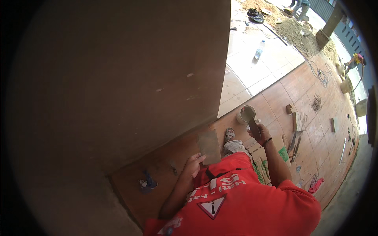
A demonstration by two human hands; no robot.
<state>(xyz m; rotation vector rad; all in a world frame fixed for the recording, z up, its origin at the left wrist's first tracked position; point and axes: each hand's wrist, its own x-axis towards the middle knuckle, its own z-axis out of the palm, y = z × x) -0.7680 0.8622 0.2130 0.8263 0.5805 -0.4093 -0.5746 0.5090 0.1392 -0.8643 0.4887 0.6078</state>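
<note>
My left hand point(192, 165) is closed on the near edge of a flat rectangular grey-brown plate point(210, 146), thumb on top. The plate is beside the foot of the wall point(157, 90). My right hand point(260, 133), with a dark bead bracelet at the wrist, is wrapped round a flat-bladed scraper point(253, 125). Its blade reaches over the near rim of a white bucket point(238, 117). Grey paste point(247, 113) lies inside the bucket. Whether the blade touches the paste, I cannot tell. The scraper's handle is mostly hidden by my fingers.
A flattened cardboard sheet point(258, 159) lies by my legs. On the right stand a pale block point(299, 121) and tools. A plastic bottle point(259, 50) stands on sunlit tiles. Wire point(321, 74) lies on the floor. Another person point(356, 61) works far right, beside a bucket point(346, 85).
</note>
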